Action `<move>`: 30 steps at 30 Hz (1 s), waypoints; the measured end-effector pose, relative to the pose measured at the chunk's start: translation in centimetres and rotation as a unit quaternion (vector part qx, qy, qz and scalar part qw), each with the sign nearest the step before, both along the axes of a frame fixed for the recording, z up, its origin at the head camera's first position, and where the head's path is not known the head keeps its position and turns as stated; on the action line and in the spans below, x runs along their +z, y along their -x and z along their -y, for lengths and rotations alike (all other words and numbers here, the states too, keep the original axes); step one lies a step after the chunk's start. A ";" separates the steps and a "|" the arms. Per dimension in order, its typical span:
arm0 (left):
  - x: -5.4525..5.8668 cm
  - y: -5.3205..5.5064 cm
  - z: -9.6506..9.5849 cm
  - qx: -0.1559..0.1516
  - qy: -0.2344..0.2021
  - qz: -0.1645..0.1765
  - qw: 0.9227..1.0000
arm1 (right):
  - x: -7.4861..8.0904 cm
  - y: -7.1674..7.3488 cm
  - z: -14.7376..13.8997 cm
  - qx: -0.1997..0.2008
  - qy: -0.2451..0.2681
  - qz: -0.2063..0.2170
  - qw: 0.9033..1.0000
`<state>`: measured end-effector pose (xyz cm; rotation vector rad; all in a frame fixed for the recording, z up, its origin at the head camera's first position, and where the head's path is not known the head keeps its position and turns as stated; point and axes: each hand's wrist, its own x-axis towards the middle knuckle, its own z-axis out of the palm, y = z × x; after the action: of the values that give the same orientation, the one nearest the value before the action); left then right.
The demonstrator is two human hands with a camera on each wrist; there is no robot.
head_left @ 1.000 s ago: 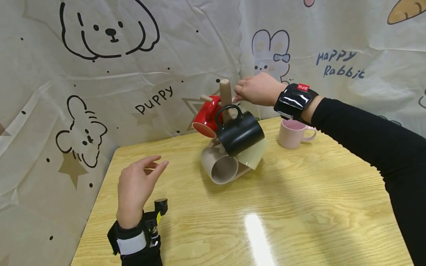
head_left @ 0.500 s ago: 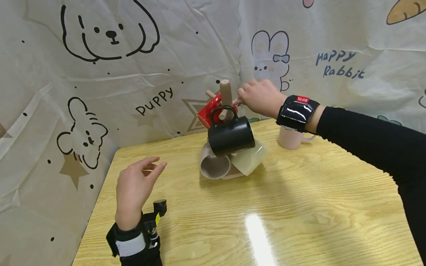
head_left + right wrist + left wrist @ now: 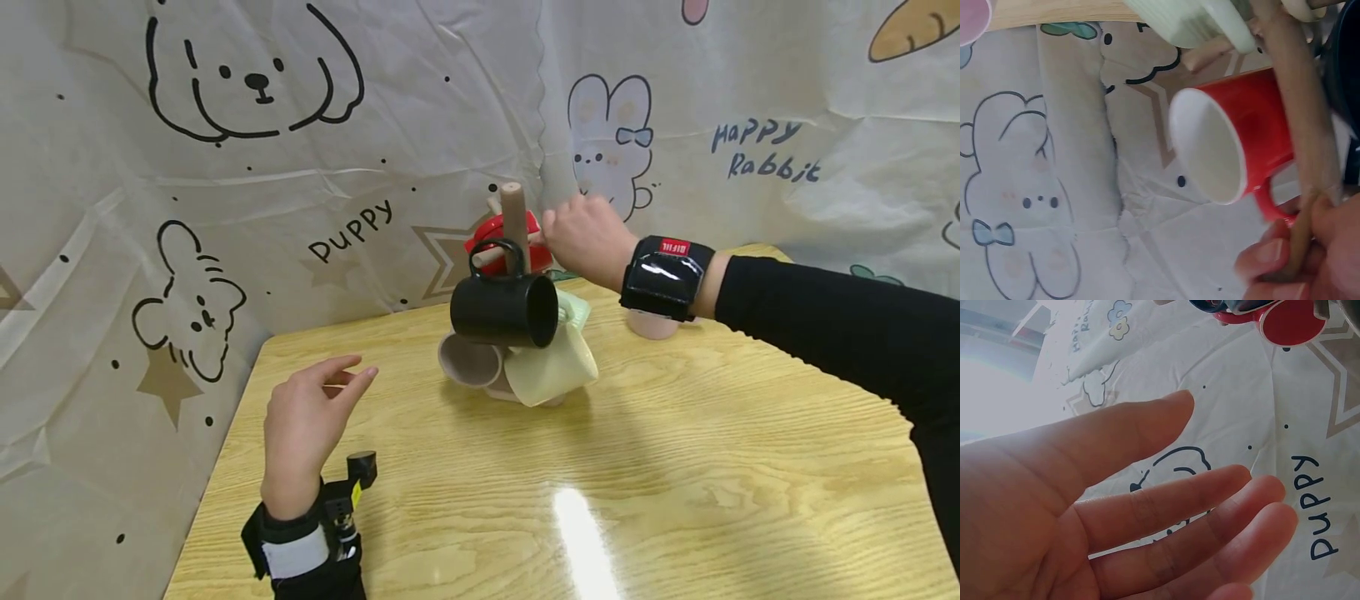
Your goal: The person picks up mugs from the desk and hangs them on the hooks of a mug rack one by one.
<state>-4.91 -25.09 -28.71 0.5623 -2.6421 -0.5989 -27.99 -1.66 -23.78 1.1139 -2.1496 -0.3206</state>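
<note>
My right hand [image 3: 592, 242] grips one peg [image 3: 1300, 250] of a wooden mug tree, its fingers and thumb curled round the wood in the right wrist view. The tree's post [image 3: 513, 217] stands upright. On it hang a black mug [image 3: 487, 310] in front, a red mug [image 3: 487, 229] behind, a pale yellow mug [image 3: 551, 371] low at front right and a greyish mug [image 3: 471, 360] low at left. A pale green ribbed mug [image 3: 1172, 22] hangs beyond, mostly hidden in the head view. My left hand [image 3: 311, 421] hovers at the left, fingers loosely bent, holding nothing.
A pink mug [image 3: 652, 327] stands on the wooden table [image 3: 675, 483] at the right, partly hidden by my right wrist. A printed cloth [image 3: 420, 108] with animal drawings hangs behind and along the left side.
The mug tree has turned: the black mug swung left, the red one moved right behind the post, and the yellow one came forward. My right hand sank slightly; the left stayed put.
</note>
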 end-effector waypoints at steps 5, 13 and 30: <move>-0.1 0.0 0.0 0.002 0.001 0.004 1.000 | 0.0 -1.5 0.7 -0.066 -0.046 -0.021 0.997; 0.0 0.0 -0.1 -0.003 0.001 0.003 1.000 | 0.8 -3.9 3.0 -0.171 -0.058 0.074 0.981; -0.1 0.3 -0.2 -0.016 -0.006 0.015 1.000 | 3.0 -5.2 7.8 -0.290 -0.157 0.162 0.930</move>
<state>-5.25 -24.91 -28.83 0.5373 -2.6814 -0.6198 -22.76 -9.47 -20.82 0.6953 -2.7769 -0.8212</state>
